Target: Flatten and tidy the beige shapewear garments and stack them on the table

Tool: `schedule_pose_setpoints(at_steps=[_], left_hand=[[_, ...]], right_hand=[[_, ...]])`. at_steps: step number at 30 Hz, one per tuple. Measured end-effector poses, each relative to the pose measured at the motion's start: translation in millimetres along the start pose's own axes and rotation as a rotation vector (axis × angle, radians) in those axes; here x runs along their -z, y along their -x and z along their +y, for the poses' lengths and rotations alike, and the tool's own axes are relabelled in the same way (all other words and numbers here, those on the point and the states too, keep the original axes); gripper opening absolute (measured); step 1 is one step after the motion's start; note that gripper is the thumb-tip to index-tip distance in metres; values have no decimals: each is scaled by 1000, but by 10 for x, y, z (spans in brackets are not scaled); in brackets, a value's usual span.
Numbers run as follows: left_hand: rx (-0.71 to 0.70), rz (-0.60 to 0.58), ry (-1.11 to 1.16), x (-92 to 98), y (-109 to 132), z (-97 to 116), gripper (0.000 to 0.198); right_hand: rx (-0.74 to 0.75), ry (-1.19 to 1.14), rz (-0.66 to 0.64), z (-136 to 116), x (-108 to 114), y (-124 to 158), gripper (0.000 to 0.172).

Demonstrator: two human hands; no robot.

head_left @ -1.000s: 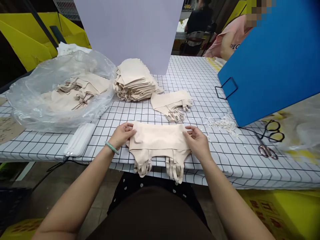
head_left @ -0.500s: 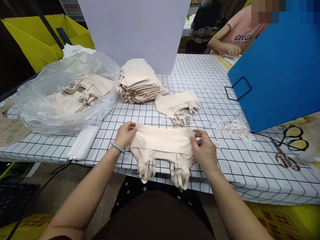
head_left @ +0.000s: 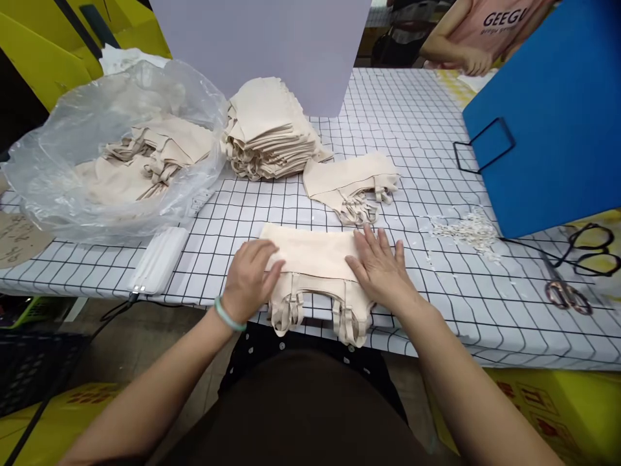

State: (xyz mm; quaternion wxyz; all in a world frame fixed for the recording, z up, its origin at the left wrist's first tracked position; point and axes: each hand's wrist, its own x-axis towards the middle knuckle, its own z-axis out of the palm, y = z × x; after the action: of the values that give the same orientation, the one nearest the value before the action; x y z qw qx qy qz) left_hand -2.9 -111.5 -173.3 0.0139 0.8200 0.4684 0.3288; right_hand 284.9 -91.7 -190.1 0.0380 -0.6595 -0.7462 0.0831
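Observation:
A beige strappy garment point(head_left: 313, 259) lies flat at the near edge of the checked table point(head_left: 427, 162), its straps hanging over the edge. My left hand point(head_left: 252, 278), with a green bangle on the wrist, rests palm down on the garment's left side, fingers flat. On its right side my right hand point(head_left: 381, 265) presses down with the fingers stretched out. Another single beige garment point(head_left: 352, 184) lies just beyond. Behind that sits a tall stack of folded beige garments point(head_left: 269, 136).
A clear plastic bag point(head_left: 111, 149) holding more beige garments is at the left. A white flat pack point(head_left: 158, 259) lies near it. Right: a blue board point(head_left: 553, 110), white scraps point(head_left: 463, 230), scissors point(head_left: 565, 291). Another person's hand point(head_left: 473, 61) works at the far end.
Both hands let go of the garment's side edges and now lie flat on top of it, and it sits folded shorter. The view has tilted down slightly.

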Motion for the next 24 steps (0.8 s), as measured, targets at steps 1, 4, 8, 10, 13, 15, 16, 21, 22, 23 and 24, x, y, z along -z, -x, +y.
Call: schedule_pose_setpoints(at_steps=[1, 4, 8, 10, 13, 15, 16, 21, 22, 23, 24], left_hand=[[-14, 34, 39, 65, 125, 116, 16], [38, -104, 63, 174, 530, 442, 23], [140, -233, 91, 103, 897, 630, 7], [223, -231, 196, 92, 954, 643, 8], [351, -253, 493, 218, 952, 641, 10], [406, -310, 650, 355, 955, 629, 11], [427, -347, 685, 417, 966, 616, 13], [453, -397, 547, 506, 1003, 503, 15], [437, -351, 470, 484, 970, 489, 14], [413, -287, 383, 456, 917, 485, 12], [384, -217, 293, 424, 844, 490, 10]], right_hand=[[37, -15, 39, -31, 38, -7, 65], [272, -105, 112, -226, 169, -97, 58], [625, -238, -46, -603, 196, -341, 52], [706, -256, -150, -751, 131, -446, 52], [732, -237, -217, -863, 15, -529, 54], [729, -217, -213, -880, -34, -543, 55], [725, -210, -210, -880, -46, -544, 55], [706, -223, -230, -868, -23, -528, 57], [701, -235, -238, -865, -15, -526, 57], [698, -249, -246, -862, -9, -527, 58], [695, -266, -254, -858, -7, -529, 58]])
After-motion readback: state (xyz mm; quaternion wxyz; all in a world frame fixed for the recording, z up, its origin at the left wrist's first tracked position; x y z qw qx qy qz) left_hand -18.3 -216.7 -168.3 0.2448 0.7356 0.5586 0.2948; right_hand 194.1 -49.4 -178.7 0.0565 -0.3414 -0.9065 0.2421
